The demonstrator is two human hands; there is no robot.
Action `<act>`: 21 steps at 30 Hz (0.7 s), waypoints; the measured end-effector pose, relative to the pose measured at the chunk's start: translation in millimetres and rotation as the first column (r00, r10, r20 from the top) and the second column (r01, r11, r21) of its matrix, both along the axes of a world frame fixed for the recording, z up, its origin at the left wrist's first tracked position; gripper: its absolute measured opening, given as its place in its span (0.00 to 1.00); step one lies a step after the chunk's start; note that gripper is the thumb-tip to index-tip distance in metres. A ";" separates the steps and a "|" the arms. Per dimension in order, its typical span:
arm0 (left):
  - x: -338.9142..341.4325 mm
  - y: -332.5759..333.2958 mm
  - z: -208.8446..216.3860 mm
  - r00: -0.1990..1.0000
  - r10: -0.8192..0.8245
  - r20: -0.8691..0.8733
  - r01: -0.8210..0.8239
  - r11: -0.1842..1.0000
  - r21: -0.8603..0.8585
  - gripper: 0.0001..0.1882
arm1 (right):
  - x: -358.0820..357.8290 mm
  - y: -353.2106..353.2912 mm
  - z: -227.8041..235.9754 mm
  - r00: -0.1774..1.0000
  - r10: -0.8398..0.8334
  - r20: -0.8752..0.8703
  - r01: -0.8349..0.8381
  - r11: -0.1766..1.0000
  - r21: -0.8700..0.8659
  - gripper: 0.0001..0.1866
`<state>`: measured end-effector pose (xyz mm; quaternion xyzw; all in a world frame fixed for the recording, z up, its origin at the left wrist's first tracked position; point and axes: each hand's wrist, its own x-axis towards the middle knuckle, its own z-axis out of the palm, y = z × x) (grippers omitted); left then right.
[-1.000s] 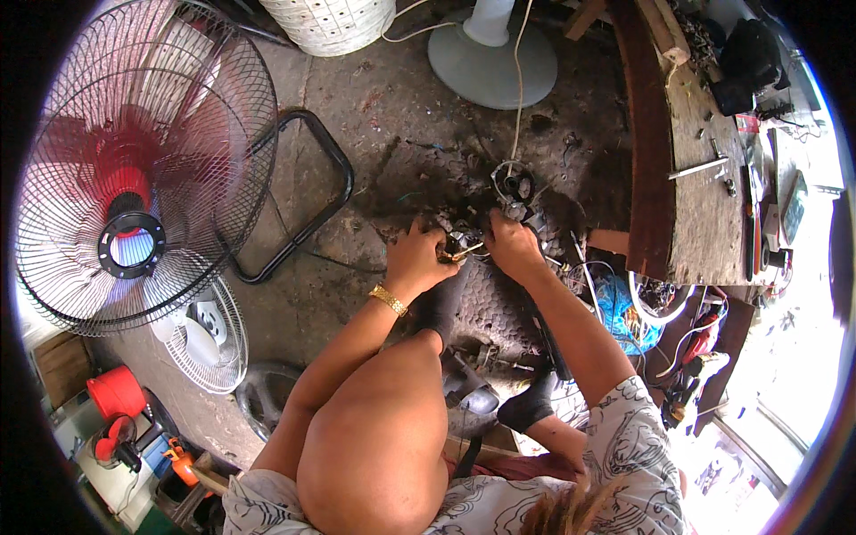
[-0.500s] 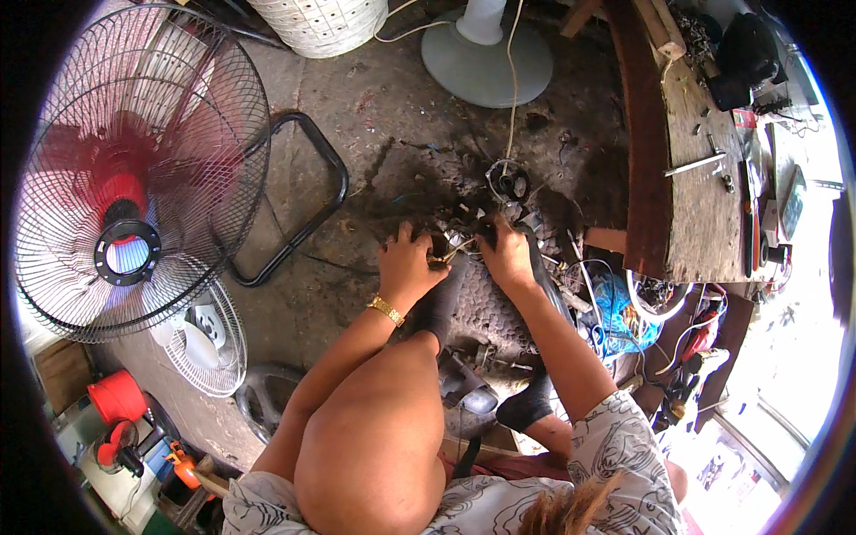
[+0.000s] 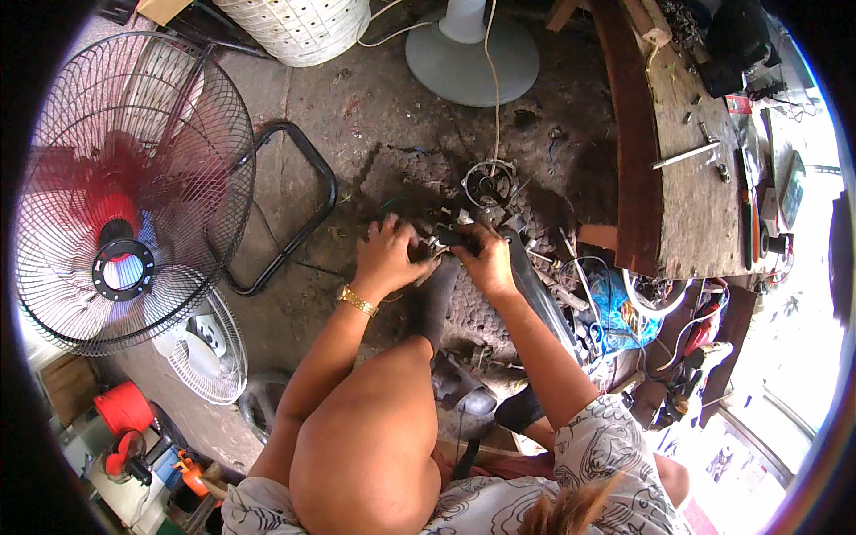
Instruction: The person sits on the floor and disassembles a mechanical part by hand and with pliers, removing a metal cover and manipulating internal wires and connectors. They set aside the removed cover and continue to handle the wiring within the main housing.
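Both hands on the small part, work looks mid-way, nowhere near closed up.

Near to far: my knee [image 3: 370, 446] sits low in view, forearms run up from it, gold bracelet [image 3: 357, 301] on the left wrist. Left hand [image 3: 388, 259] is curled, fingers pinching one end of a small dark part w/ pale bits [image 3: 443, 239]; right hand [image 3: 486, 260] is clenched on its other end, thumb on top. Part is held between the two hands, just above the dark mat on the concrete floor [image 3: 357, 134]. Can't tell exactly what the piece is, too small. Just beyond it a round motor unit w/ wire ring [image 3: 489, 185] lies bare on the floor, loose wires & bits [image 3: 571, 276] to my right, so I judge refitting is still left. Farther out: big red-hub fan [image 3: 125, 192] at left, grey fan base [image 3: 473, 53] at top, wooden bench [image 3: 691, 169] w/ tools at right.
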<state>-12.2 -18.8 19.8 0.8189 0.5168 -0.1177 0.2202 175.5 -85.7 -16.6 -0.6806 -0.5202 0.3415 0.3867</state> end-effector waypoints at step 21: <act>34.8 -4.8 -12.4 0.869 0.378 0.319 -0.272 0.904 -0.331 0.27 | 3.3 -6.0 5.0 0.933 0.211 0.293 -0.231 0.972 0.035 0.23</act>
